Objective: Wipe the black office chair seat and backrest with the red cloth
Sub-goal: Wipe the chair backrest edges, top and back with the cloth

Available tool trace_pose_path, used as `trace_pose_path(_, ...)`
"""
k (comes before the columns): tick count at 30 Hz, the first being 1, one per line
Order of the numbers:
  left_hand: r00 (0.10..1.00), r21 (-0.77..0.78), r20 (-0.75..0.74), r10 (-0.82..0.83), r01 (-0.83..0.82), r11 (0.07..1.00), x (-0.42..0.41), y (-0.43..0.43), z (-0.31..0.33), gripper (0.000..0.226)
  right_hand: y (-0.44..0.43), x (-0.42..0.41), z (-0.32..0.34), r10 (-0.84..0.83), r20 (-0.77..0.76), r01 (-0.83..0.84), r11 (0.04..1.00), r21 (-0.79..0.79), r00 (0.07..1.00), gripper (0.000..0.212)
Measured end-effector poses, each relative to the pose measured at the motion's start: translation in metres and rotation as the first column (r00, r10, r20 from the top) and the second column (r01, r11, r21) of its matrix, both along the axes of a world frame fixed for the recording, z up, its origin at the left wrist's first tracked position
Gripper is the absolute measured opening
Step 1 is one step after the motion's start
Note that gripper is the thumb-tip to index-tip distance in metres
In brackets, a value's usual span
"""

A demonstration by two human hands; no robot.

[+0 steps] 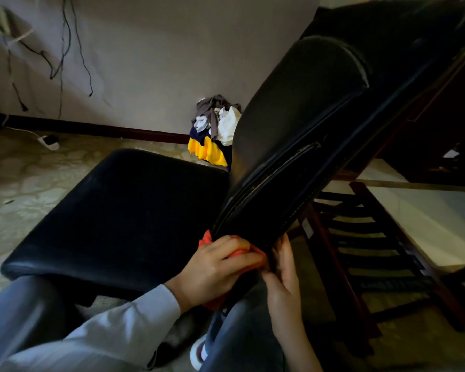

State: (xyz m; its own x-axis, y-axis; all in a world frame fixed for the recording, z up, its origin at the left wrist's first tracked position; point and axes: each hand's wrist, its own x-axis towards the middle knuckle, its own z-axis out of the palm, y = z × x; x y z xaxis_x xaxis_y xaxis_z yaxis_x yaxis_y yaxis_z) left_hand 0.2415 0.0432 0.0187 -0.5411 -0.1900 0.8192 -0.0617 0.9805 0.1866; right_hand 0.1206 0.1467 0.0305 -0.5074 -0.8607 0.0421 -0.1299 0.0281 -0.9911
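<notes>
Left hand [220, 267] is bunched around the cloth [253, 255], gripping it and pressing it right into the crease where the backrest [301, 124] meets the seat [124, 210]. Right hand [283, 280] sits just beside it on the other side of the backrest's bottom edge. Its fingers are laid out fairly straight against the edge, so it looks more like steadying than grabbing, with nothing held in it.

The bit that matters: the backrest's long axis runs from both hands up and away to the right, leaning back, so nearly all of it is above and beyond the cloth. The seat spreads out flat to the left and forward of the left hand. The cloth hand is the nearer one to both surfaces, so my guess is it does the sweeping while the right just braces.

Chair looks like smooth black leatherette with a stitched seam down the backrest's side and a rounded, slightly scuffed top. Seat has a dull sheen, and I can't really tell dust from glare.

Behind the chair there's a clothes pile [212, 130] against the wall.
</notes>
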Motion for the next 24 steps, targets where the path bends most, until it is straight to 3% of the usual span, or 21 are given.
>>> trace_pose_path(3, 0.983, 0.067, -0.179, 0.033, -0.022, 0.997, -0.007, 0.003, 0.035, 0.027, 0.002, 0.001, 0.002, 0.046, -0.020, -0.046, 0.999, 0.027, 0.999, 0.078)
trace_pose_path(5, 0.971, 0.028, -0.239, 0.024, -0.018, 0.999, -0.015, 0.002, 0.057, 0.029, 0.002, 0.002, 0.001, 0.084, -0.052, -0.083, 0.996, 0.026, 0.995, 0.071)
trace_pose_path(9, 0.976, -0.134, -0.211, 0.056, -0.085, 0.987, -0.028, -0.007, 0.070, 0.031, 0.001, 0.003, -0.005, 0.081, -0.056, -0.080, 0.997, 0.021, 0.995, 0.072)
trace_pose_path(15, 0.971, -0.201, -0.223, 0.086, -0.132, 0.971, -0.030, -0.001, 0.049, 0.033, 0.001, 0.002, -0.008, 0.045, -0.045, -0.043, 0.998, 0.036, 0.998, 0.077)
trace_pose_path(20, 0.969, -0.040, -0.221, 0.114, -0.126, 0.991, -0.030, 0.007, 0.025, 0.044, 0.002, 0.002, -0.013, 0.040, -0.065, -0.037, 0.998, 0.048, 0.997, 0.072)
trace_pose_path(24, 0.957, 0.082, -0.270, 0.105, -0.086, 0.993, -0.031, 0.011, 0.013, 0.037, 0.002, 0.000, -0.014, 0.043, -0.107, -0.035, 0.997, 0.068, 0.993, 0.076)
